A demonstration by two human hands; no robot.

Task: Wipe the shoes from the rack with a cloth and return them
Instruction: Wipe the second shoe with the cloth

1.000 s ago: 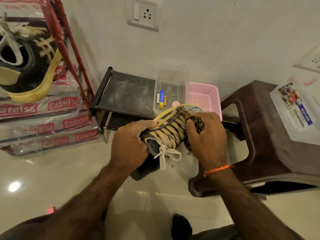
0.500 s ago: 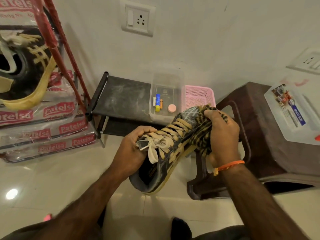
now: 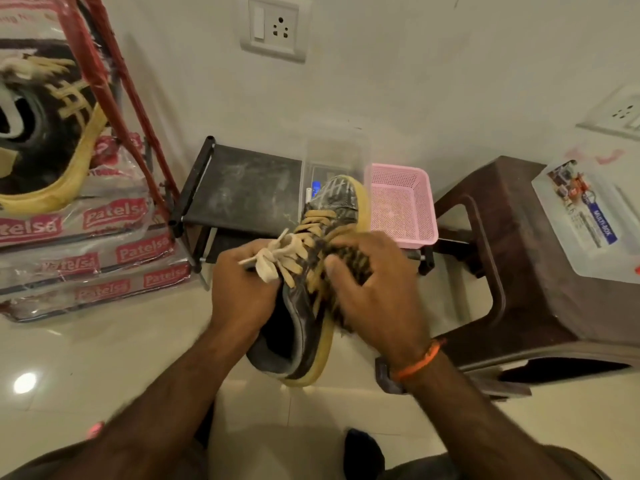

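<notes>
Just in front of the low black metal shoe rack (image 3: 242,192), the left hand (image 3: 242,292) grips the dark leather sneaker with tan laces and a yellow rubber sole (image 3: 311,306) at its collar and tongue, fingers curled round the upper beside the loose cream lace bow (image 3: 273,258); that grip appears meant to steady the shoe in the air, toe pointing at the rack, heel towards the person, so one flank is offered for cleaning. The right hand (image 3: 374,292) is clamped on a bunched black-and-tan striped cloth (image 3: 349,261), pressing it against the sneaker's side near the laces, which looks like wiping in progress, not finished. Beyond the toe, on the rack's top, sit a clear plastic box (image 3: 337,157) with small items inside and a pink perforated plastic basket (image 3: 401,202), side by side; the bare dusty part of the shelf to their left seems the likely place for the return. To the right of the rack stands a brown plastic stool (image 3: 519,271) bearing a labelled clear lidded box (image 3: 585,216). To the rack's left, a red-framed stand (image 3: 114,84) holds a matching sneaker (image 3: 52,133) over wrapped packs printed "Patelsa" (image 3: 104,251).
</notes>
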